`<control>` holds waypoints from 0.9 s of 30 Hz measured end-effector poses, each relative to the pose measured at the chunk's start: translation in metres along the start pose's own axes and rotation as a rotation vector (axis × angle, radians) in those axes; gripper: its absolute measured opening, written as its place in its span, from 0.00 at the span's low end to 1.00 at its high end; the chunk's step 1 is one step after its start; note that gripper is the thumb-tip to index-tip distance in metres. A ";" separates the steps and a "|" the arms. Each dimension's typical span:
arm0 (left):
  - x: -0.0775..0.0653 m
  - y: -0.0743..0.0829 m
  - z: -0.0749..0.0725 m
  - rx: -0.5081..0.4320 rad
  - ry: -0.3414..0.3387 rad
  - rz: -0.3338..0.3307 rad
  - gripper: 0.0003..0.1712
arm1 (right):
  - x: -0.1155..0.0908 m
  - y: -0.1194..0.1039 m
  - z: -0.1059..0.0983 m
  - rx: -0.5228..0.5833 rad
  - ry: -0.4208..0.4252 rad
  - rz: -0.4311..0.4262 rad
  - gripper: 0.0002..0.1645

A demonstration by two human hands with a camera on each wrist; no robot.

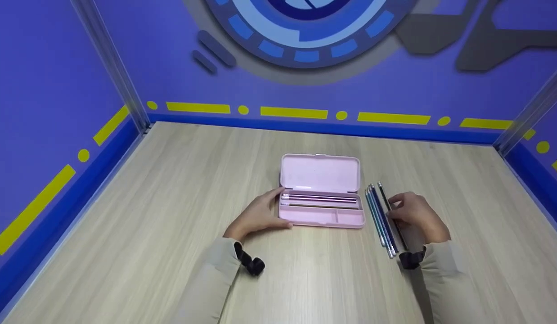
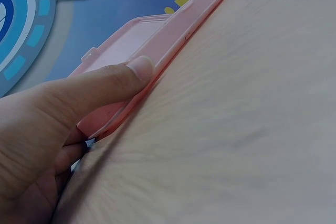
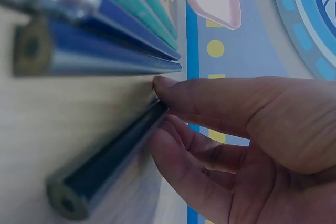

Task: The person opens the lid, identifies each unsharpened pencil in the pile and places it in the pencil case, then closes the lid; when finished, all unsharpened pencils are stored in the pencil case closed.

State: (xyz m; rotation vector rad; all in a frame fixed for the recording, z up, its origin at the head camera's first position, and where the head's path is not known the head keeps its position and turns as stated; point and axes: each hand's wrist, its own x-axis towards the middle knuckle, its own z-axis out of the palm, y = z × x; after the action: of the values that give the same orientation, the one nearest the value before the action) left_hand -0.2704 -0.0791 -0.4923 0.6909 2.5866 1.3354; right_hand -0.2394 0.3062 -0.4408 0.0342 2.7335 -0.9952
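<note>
A pink pencil case [image 1: 307, 217] lies on the table with its lid [image 1: 321, 173] raised at the back. Several pencils [image 1: 321, 198] lie lengthwise in its rear compartment. My left hand [image 1: 256, 213] grips the case's left end, thumb on the front wall in the left wrist view and fingers around the far side. To the right of the case, my right hand [image 1: 413, 210] pinches a black pencil [image 3: 110, 153] between thumb and fingers. Just left of that pencil, blue pencils [image 3: 115, 59] and green pencils [image 3: 139, 11] lie side by side on the table.
The wooden table [image 1: 139, 216] is bordered by blue printed panels [image 1: 305, 96] at the back and both sides. Metal posts [image 1: 121, 76] stand at the back corners. A black wrist strap [image 1: 251, 263] sits on each sleeve.
</note>
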 end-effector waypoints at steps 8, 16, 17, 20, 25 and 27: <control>0.001 0.000 0.000 0.012 0.004 -0.009 0.60 | 0.000 0.001 -0.002 0.017 -0.022 0.014 0.30; 0.000 0.001 0.001 0.018 0.003 -0.013 0.61 | -0.001 -0.001 -0.005 0.046 -0.027 0.003 0.32; 0.000 0.001 0.001 0.016 0.003 -0.012 0.60 | 0.000 -0.002 -0.006 0.047 -0.024 0.002 0.33; 0.000 0.002 0.001 0.012 0.005 -0.012 0.60 | 0.000 -0.005 -0.007 0.055 -0.015 0.000 0.32; 0.000 0.001 0.000 0.009 0.007 0.003 0.59 | 0.001 -0.012 -0.008 0.044 0.023 -0.022 0.29; 0.000 0.001 0.001 0.011 0.008 0.006 0.59 | 0.001 -0.016 -0.009 0.034 0.047 -0.034 0.27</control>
State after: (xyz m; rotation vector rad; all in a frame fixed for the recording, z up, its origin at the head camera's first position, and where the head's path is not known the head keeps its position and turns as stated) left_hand -0.2699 -0.0783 -0.4920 0.6973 2.6020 1.3297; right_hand -0.2442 0.2994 -0.4246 0.0165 2.7684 -1.0630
